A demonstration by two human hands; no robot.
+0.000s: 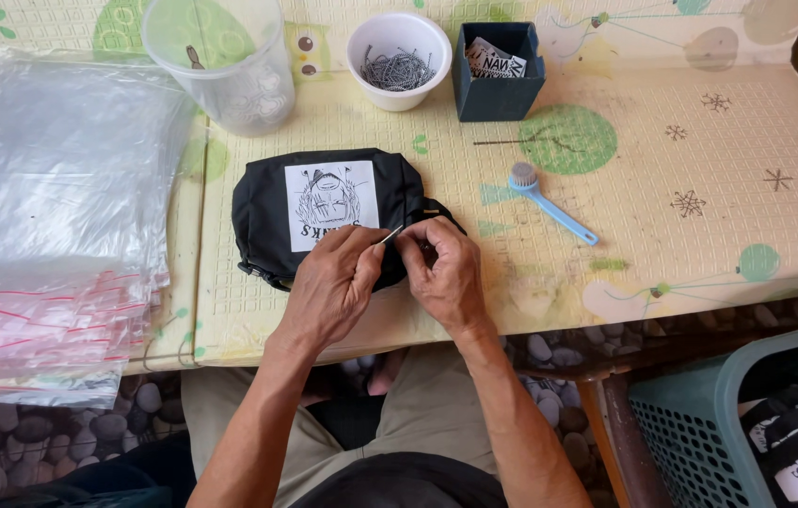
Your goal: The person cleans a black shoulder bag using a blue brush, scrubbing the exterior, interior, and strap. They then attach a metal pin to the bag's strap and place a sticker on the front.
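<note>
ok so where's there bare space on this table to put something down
The widest bare patch is the right side of the mat, right of the blue brush and dark box. A smaller gap lies between the white bowl and black pouch. The left is crowded: plastic bags, clear cup.

Both hands, left hand [328, 282] and right hand [446, 273], pinch what looks like a pin [391, 234] over the black pouch [324, 212]; a blue brush [550, 202] lies at three o'clock.
</note>
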